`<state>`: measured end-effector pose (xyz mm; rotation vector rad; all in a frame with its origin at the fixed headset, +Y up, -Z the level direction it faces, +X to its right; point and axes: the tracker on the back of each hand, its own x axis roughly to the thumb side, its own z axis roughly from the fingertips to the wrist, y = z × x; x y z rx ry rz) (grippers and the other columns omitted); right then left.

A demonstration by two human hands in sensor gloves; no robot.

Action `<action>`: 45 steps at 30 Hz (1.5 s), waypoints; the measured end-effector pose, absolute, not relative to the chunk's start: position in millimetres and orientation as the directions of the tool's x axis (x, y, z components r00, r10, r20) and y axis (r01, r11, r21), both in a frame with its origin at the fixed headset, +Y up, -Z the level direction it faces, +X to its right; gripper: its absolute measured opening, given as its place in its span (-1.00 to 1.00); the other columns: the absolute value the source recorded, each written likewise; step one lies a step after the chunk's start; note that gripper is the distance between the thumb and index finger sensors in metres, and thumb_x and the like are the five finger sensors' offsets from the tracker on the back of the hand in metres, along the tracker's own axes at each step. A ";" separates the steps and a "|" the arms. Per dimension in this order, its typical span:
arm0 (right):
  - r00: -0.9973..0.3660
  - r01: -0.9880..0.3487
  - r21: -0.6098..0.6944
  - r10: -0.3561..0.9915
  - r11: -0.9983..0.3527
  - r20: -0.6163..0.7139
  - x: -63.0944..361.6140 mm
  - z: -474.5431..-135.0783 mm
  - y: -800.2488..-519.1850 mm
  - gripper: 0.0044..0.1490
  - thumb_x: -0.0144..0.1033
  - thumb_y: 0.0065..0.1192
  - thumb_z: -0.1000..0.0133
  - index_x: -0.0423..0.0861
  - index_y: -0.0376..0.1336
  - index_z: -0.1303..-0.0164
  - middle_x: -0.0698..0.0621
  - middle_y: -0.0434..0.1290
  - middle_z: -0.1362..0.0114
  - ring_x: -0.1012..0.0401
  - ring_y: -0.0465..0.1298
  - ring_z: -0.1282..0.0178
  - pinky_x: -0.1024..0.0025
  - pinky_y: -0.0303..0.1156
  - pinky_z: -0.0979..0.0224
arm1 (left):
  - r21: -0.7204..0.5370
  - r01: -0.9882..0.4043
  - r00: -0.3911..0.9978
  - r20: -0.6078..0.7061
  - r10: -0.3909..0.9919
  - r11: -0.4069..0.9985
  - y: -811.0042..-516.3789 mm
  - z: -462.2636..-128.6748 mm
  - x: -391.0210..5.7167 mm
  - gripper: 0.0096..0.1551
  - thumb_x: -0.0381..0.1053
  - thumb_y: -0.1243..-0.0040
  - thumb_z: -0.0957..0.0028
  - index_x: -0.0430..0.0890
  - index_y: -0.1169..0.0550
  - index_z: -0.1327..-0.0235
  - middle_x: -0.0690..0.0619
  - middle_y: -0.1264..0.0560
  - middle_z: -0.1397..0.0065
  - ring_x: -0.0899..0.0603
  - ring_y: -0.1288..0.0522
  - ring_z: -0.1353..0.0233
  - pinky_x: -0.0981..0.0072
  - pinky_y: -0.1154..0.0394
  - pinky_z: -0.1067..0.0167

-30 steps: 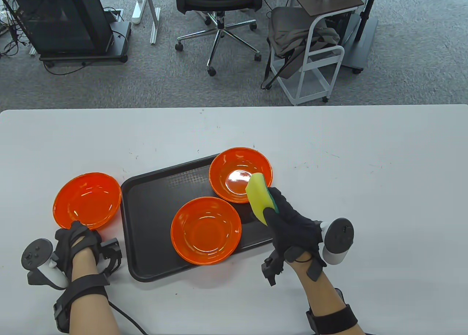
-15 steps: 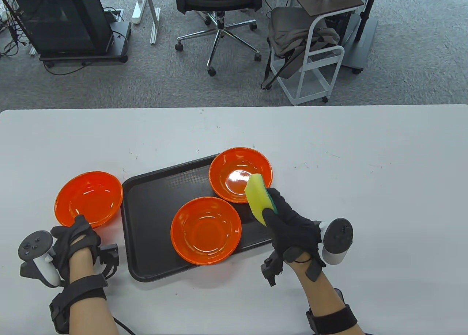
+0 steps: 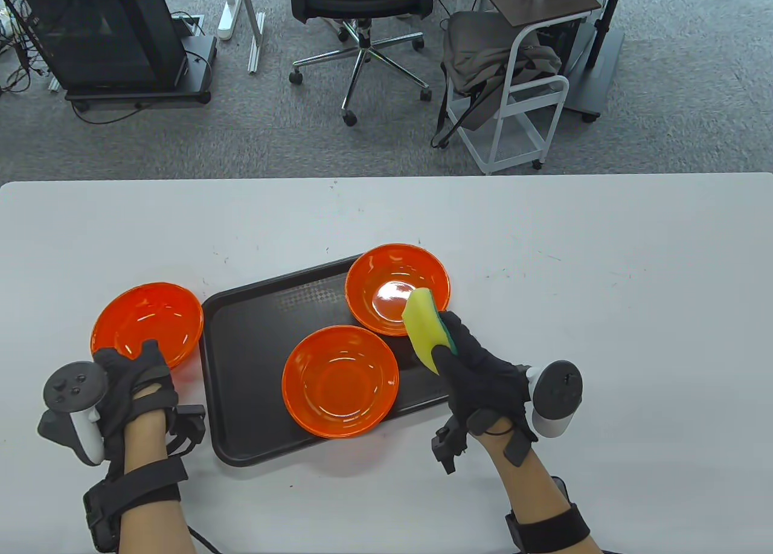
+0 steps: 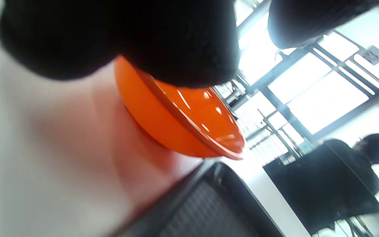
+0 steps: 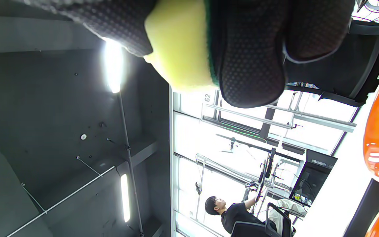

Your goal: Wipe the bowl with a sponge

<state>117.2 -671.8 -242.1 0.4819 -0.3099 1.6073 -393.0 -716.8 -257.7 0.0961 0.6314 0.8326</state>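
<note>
Three orange bowls in play: one [image 3: 147,325] off the tray at about nine o'clock on the white table [image 3: 604,276], two on the black tray [image 3: 253,360], the far one [image 3: 397,288] toward twelve o'clock and the near one [image 3: 340,380] toward six. Left hand [image 3: 134,380] closed on the near rim of the off-tray bowl, fingers draped over the edge at its six o'clock; thumb side not visible, so a full pinch cannot be confirmed, though the left wrist view shows that rim tipped up off the table under the glove [image 4: 143,39], which suggests a lift in progress, probably to bring it over for wiping. Right hand [image 3: 477,376] clamped on the yellow-and-green sponge [image 3: 423,327], thumb on the yellow face, fingers [image 5: 252,49] wrapped over the green scouring side. Sponge held upright on edge, its top at the four o'clock rim of the far tray bowl, apparently raised rather than pressed in: parked and ready, yellow soft face turned toward the bowls so the wiping side leads. Likely order: bowl steadied by the left, sponge swept inside by the right.
</note>
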 end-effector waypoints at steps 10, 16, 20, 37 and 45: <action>-0.064 -0.988 0.094 0.873 -0.124 0.484 115.0 -241.8 -673.2 -0.35 -0.22 0.21 -0.23 -0.27 0.10 -0.40 -0.42 0.45 -0.30 -0.14 0.65 -0.07 -0.24 0.42 -0.22 | -0.004 -0.718 0.663 -0.308 0.682 0.696 -732.7 -279.0 -314.0 0.08 0.42 -0.28 -0.06 -0.26 -0.13 -0.46 0.00 -0.65 0.14 0.00 -0.70 0.45 0.25 -0.70 0.47; -0.082 -0.985 0.097 0.870 -0.146 0.487 113.9 -241.9 -673.8 -0.35 -0.22 0.21 -0.23 -0.27 0.10 -0.40 -0.42 0.46 -0.30 -0.14 0.65 -0.07 -0.24 0.42 -0.22 | -0.258 -0.654 0.756 -0.249 0.605 0.711 -750.7 -286.9 -274.1 0.17 0.51 -0.28 -0.03 -0.24 -0.10 -0.49 -0.03 -0.62 0.04 -0.03 -0.71 0.38 0.24 -0.70 0.41; -0.078 -0.984 0.105 0.871 -0.147 0.485 113.5 -242.8 -674.2 -0.35 -0.21 0.22 -0.23 -0.27 0.10 -0.40 -0.42 0.45 -0.30 -0.14 0.65 -0.07 -0.24 0.42 -0.22 | -0.354 -0.609 0.792 -0.243 0.559 0.710 -758.5 -288.1 -255.2 0.16 0.49 -0.34 -0.01 -0.25 -0.13 -0.47 -0.03 -0.63 0.04 -0.05 -0.72 0.39 0.25 -0.70 0.44; -0.110 -0.976 0.109 0.862 -0.187 0.495 111.7 -242.5 -674.6 -0.35 -0.22 0.21 -0.23 -0.25 0.10 -0.41 -0.41 0.45 -0.32 -0.15 0.64 -0.08 -0.25 0.42 -0.23 | -0.359 -0.675 0.734 -0.240 0.635 0.645 -761.5 -292.7 -251.6 -0.37 0.12 -0.27 -0.10 -0.17 -0.40 -0.31 0.04 -0.68 0.24 0.04 -0.72 0.56 0.34 -0.71 0.59; -0.135 -0.968 0.117 0.854 -0.221 0.502 109.9 -242.7 -675.3 -0.35 -0.22 0.21 -0.23 -0.23 0.10 -0.42 -0.41 0.42 -0.35 -0.15 0.64 -0.09 -0.25 0.41 -0.23 | -0.192 -0.742 0.666 -0.093 0.740 0.643 -711.1 -280.1 -255.3 -0.38 0.13 -0.24 -0.12 -0.19 -0.41 -0.31 0.02 -0.69 0.28 0.05 -0.72 0.59 0.34 -0.70 0.62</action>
